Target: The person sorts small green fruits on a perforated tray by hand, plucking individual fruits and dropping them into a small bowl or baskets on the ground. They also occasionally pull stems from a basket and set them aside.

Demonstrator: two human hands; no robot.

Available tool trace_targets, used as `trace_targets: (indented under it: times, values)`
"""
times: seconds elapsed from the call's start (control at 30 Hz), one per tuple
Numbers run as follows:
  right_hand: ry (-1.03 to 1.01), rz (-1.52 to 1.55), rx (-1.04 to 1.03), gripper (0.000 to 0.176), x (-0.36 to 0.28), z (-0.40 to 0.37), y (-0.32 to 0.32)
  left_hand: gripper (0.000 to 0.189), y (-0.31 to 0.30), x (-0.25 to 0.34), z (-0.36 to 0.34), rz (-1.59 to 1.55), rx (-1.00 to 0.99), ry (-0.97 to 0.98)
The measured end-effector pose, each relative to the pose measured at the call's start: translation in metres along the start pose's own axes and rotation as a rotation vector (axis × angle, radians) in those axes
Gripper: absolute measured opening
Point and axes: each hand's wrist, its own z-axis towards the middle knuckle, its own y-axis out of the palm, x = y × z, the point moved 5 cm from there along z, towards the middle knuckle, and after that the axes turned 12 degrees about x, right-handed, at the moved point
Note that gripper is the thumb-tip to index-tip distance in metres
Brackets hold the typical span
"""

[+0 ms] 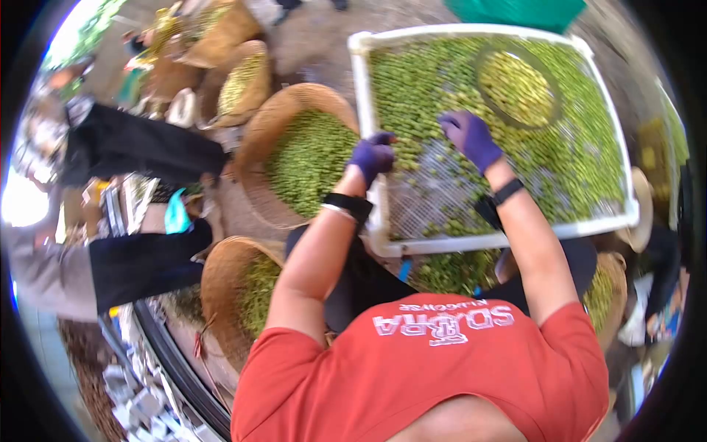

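Note:
A white-framed mesh tray (pixel 504 243) bears many small green pods or buds, with mesh showing through at its lower left. My left hand (pixel 373 156), in a purple glove, is closed at the tray's left edge; what it holds, if anything, is too small to name. My right hand (pixel 471 138), also purple-gloved, is curled above the tray's middle, its fingertips over the green pieces, and any held piece is hidden. A round sieve (pixel 557 103) with yellower pieces rests on the tray's upper right. A woven basket (pixel 254 140) of green pieces stands left of my left hand.
Another woven basket (pixel 221 295) stands at lower left, and one (pixel 615 276) at right. More baskets (pixel 254 55) are at upper left. A person's dark-trousered legs (pixel 147 269) are at left. A green container (pixel 519 11) is beyond the tray.

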Motion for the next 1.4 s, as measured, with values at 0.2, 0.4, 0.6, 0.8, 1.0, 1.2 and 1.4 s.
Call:
trace_targets:
  times: [0.2, 0.4, 0.6, 0.8, 1.0, 1.2, 1.4]
  values:
    - [-0.152, -0.258, -0.283, 0.010, 0.005, -0.009, 0.018, 0.032, 0.033, 0.028, -0.027, 0.845, 0.170, 0.259]
    - [-0.275, -0.461, -0.464, 0.015, -0.003, -0.053, 0.057, 0.026, 0.060, 0.006, -0.026, 1.319, -0.015, 0.670]
    - [-0.143, -0.348, -0.288, 0.014, -0.003, -0.030, 0.019, 0.025, 0.086, 0.000, -0.046, 1.567, -0.087, 0.675]
    - [-0.291, -0.458, -0.319, 0.013, 0.018, -0.026, 0.043, 0.014, 0.088, -0.004, -0.051, 1.480, -0.153, 0.739]
    - [-0.007, -0.426, -0.343, 0.029, 0.003, -0.033, 0.033, 0.032, 0.087, -0.016, -0.038, 1.492, -0.220, 0.725]
    - [-0.134, -0.795, -0.304, 0.018, 0.017, -0.040, 0.055, 0.024, 0.087, -0.013, -0.033, 1.511, -0.120, 0.723]
    - [-0.071, -0.856, -0.386, 0.017, 0.003, -0.034, 0.051, 0.018, 0.095, 0.016, -0.059, 1.199, -0.379, 0.984]
